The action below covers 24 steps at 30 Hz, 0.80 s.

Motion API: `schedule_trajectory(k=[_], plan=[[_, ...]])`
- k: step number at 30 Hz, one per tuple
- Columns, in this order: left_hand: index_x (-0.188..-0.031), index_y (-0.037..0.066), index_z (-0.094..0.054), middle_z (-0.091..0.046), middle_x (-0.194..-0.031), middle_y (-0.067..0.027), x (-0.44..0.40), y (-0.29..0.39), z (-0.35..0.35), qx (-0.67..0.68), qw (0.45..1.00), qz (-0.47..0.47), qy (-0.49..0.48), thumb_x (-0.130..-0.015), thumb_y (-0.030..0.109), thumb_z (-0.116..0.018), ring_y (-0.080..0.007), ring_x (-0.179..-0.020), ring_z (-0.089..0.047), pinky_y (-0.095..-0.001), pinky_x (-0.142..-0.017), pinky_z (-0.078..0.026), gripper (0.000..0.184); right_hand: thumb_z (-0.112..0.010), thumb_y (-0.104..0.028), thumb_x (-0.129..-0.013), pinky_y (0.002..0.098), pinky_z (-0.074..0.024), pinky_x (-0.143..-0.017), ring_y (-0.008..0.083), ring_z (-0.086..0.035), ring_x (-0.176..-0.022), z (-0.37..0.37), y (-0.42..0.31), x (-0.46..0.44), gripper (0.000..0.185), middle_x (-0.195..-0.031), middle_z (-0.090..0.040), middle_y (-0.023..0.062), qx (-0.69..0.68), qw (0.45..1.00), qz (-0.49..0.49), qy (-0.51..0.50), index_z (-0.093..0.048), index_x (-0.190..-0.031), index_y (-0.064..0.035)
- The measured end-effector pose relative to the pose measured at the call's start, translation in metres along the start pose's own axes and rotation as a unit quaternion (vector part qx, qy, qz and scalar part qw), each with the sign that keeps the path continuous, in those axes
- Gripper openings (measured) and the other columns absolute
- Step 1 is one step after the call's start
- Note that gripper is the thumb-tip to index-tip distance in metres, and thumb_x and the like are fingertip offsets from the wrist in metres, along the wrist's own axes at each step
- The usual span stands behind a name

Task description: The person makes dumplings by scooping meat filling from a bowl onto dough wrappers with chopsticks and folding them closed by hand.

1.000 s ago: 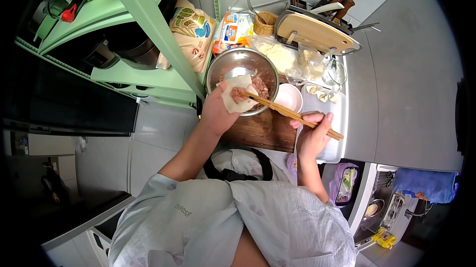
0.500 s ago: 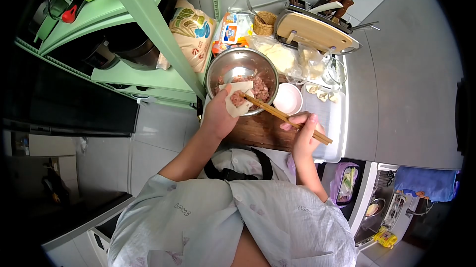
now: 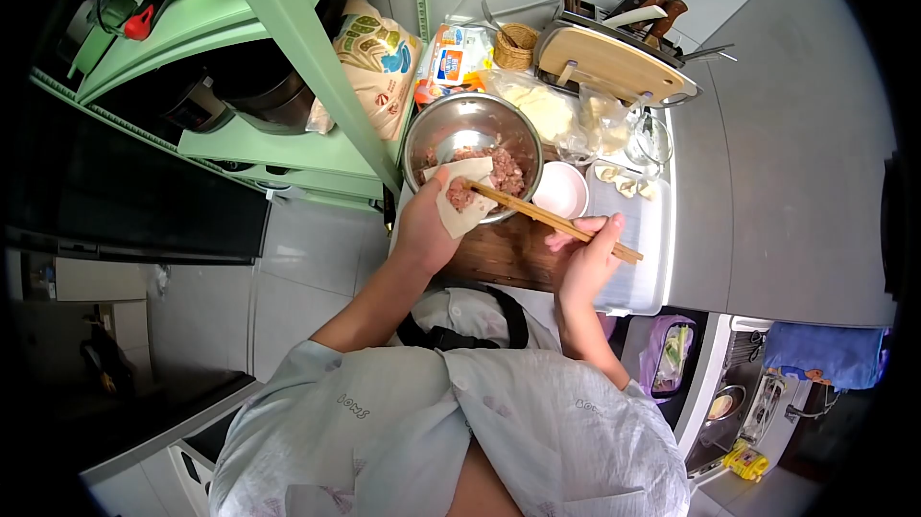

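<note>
We seem to be settling mince on the wrapper our left hand grips, right hand clasping chopsticks, and the next move likely needs the wrapper level.

between left hand and right hand, a way runs over the wooden board; chopsticks slant across its far side, and a green post blocks the far left.

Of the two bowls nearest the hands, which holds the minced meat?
The larger, steel bowl: pinkish minced meat lies inside it, and the left hand holds a wrapper over its near rim. The smaller pale bowl shows no meat.
</note>
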State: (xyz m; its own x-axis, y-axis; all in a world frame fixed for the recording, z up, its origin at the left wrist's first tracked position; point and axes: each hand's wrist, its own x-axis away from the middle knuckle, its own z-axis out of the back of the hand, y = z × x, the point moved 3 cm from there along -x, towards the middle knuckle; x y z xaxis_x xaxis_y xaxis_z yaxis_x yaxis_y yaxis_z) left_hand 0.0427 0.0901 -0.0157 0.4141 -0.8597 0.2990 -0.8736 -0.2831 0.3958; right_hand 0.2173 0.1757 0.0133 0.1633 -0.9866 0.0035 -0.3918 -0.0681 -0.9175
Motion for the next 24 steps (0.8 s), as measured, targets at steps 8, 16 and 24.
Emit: schedule_trajectory(k=[8,16,24], plan=[[-0.132,-0.004,-0.041,-0.049,-0.131,-0.0174,0.007,0.000,-0.003,0.050,0.998,0.038,0.025,-0.101,0.025,-0.031,-0.0299,-0.121,-0.049,-0.0462,-0.106,-0.036,0.043,-0.035,-0.036,-0.102,0.0296,-0.0442,-0.043,0.0234,-0.053,-0.043,0.019,0.033,-0.011,0.043,-0.055,-0.054,0.0151,-0.071,0.982,-0.143,0.099,-0.051,-0.079,-0.0025],[-0.131,-0.004,-0.041,-0.050,-0.130,-0.0178,0.006,0.000,0.005,0.049,0.998,0.045,0.008,-0.101,0.026,-0.033,-0.0306,-0.120,-0.050,-0.0460,-0.105,-0.036,0.043,-0.034,-0.034,-0.102,0.0291,-0.0455,-0.045,0.0224,-0.054,-0.047,0.024,0.024,-0.021,0.039,-0.059,-0.057,0.0136,-0.153,0.960,-0.206,0.110,-0.051,-0.081,-0.0054],[-0.132,-0.005,-0.040,-0.050,-0.130,-0.0210,0.008,0.014,0.010,0.049,0.998,0.025,-0.011,-0.100,0.026,-0.032,-0.0357,-0.121,-0.049,-0.0472,-0.105,-0.036,0.046,-0.030,-0.041,-0.102,0.0299,-0.0511,-0.057,0.0192,-0.062,-0.060,0.021,0.018,-0.058,0.051,-0.072,-0.059,0.0099,0.179,0.977,0.083,-0.079,-0.054,-0.082,-0.0006]])
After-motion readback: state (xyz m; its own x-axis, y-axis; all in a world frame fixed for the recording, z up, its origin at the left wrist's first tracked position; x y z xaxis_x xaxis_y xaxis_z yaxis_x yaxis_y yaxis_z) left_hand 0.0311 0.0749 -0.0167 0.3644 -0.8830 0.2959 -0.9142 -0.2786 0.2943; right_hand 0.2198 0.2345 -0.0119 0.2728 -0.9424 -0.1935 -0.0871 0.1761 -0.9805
